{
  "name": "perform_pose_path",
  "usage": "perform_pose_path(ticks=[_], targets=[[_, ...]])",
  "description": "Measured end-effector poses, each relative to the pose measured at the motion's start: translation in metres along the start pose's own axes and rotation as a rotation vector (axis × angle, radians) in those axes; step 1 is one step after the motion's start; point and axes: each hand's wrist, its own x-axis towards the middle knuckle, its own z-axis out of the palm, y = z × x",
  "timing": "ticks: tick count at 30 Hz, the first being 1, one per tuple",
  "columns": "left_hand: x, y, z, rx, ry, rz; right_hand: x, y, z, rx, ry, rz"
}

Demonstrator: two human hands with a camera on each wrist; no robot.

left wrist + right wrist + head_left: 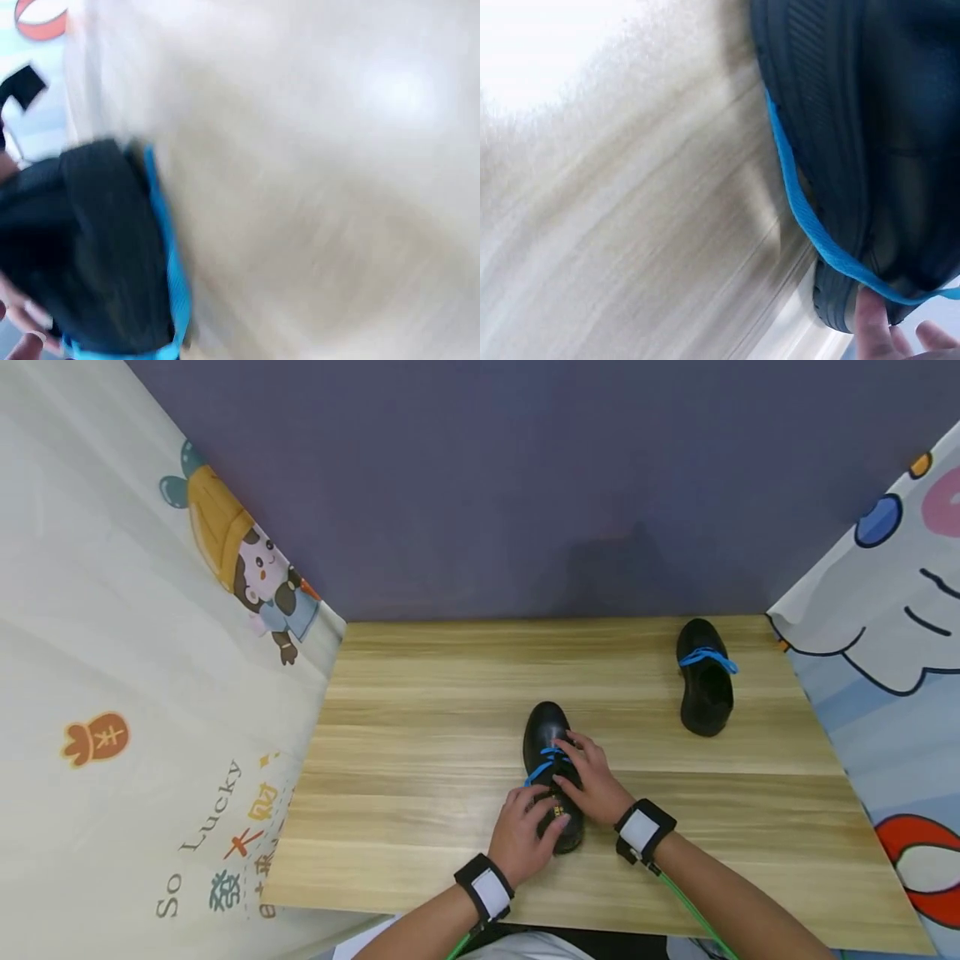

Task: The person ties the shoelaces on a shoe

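Note:
A black lace-up shoe [543, 724] sits sole-down on the table, toe pointing away, with a blue lace [553, 752] across its front. My left hand [521, 835] is over the shoe's left rear, fingers spread near the opening and thumb by the heel. From the right side, my right hand [600, 789] reaches in, fingertips at the laced part, thumb apart from the index finger. The right wrist view shows a fingertip [871, 319] touching the shoe right by the lace [802, 210]. In the left wrist view the shoe [112, 247] is blurred.
Another black shoe [705, 693] with a blue lace stands at the back right of the wooden table [420, 710]. A dark blue-grey panel [480, 485] rises behind the table. Printed curtains hang left [90, 635] and right [900, 752].

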Motion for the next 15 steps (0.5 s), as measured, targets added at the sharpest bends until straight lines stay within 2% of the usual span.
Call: perform_pose_path(ticks=[3,5,10,13,15], targets=[[0.016,-0.006,-0.007,0.004,-0.002,-0.066,0.001,0.001,-0.003,0.004,0.013,-0.002],[0.027,-0.010,-0.010,0.028,-0.034,-0.120,0.002,0.001,-0.006,0.007,-0.001,0.018],[0.049,-0.020,-0.014,0.066,-0.200,-0.237,0.004,-0.003,-0.009,0.015,-0.033,0.065],[0.057,-0.023,-0.014,0.067,-0.303,-0.287,0.004,-0.007,-0.009,0.015,-0.043,0.079],[0.059,-0.024,-0.013,0.071,-0.347,-0.302,0.004,-0.010,-0.008,0.018,-0.049,0.077]])
